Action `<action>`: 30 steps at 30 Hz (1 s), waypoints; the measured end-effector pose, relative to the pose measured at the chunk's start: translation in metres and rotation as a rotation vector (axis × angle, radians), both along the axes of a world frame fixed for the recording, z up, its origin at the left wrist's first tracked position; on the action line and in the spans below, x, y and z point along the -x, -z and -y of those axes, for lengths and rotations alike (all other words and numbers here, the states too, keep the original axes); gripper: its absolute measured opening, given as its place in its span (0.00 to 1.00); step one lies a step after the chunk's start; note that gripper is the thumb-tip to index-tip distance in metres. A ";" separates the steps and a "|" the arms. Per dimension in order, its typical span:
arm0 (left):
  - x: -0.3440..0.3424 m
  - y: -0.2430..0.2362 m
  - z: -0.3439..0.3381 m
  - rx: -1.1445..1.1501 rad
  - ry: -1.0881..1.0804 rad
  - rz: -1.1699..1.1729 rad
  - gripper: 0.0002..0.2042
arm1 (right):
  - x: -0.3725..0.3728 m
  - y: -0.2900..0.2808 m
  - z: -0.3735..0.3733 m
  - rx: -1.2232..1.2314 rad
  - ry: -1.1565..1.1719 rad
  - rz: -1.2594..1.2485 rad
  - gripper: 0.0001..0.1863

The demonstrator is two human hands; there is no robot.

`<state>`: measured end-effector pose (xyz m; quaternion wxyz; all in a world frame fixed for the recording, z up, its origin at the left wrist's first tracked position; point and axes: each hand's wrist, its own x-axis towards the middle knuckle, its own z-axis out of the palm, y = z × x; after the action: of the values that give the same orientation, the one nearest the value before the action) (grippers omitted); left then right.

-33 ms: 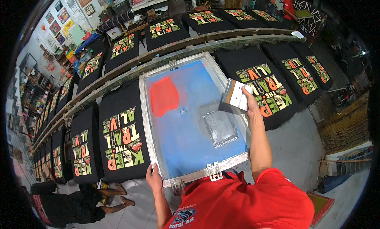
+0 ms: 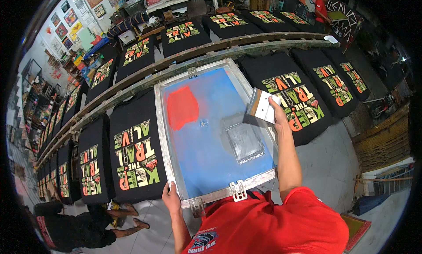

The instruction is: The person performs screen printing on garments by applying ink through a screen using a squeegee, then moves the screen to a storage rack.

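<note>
An aluminum screen-printing frame [image 2: 164,157] with blue mesh [image 2: 206,166], a red ink patch [image 2: 181,107] and a grey rectangle [image 2: 244,139] lies before me, metal clips at its near and far edges. My left hand [image 2: 171,194] grips its lower left corner, fingers wrapped on the side bar. My right hand [image 2: 280,115], at the frame's upper right side, holds a short squeegee with a white handle [image 2: 265,104] and brown strip, tilted above the mesh edge. Black printed T-shirts [image 2: 99,188] lie stretched on boards on both sides of the screen.
A long rail [image 2: 220,45] runs behind the screen, with another row of printed shirts [image 2: 184,41] beyond. A person in red [image 2: 320,10] stands at back right. Another person in dark clothes [image 2: 74,230] is low at bottom left. A bamboo panel [image 2: 373,139] and tiled floor [image 2: 334,166] are right.
</note>
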<state>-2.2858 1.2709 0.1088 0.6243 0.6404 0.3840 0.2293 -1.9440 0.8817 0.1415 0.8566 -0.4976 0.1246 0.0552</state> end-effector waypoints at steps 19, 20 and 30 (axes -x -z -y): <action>-0.019 0.045 0.015 0.126 0.066 -0.039 0.21 | -0.011 0.009 0.014 0.144 0.028 -0.075 0.31; -0.018 0.051 0.011 0.106 0.074 -0.031 0.21 | -0.005 0.003 0.010 0.157 0.037 -0.057 0.31; -0.012 0.040 0.022 -0.244 0.189 -0.124 0.23 | 0.057 -0.008 0.002 0.256 -0.209 -0.023 0.23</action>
<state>-2.2740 1.2492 0.0690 0.5358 0.7578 0.3292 0.1743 -2.0007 0.8794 0.1495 0.7743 -0.6124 0.0879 0.1332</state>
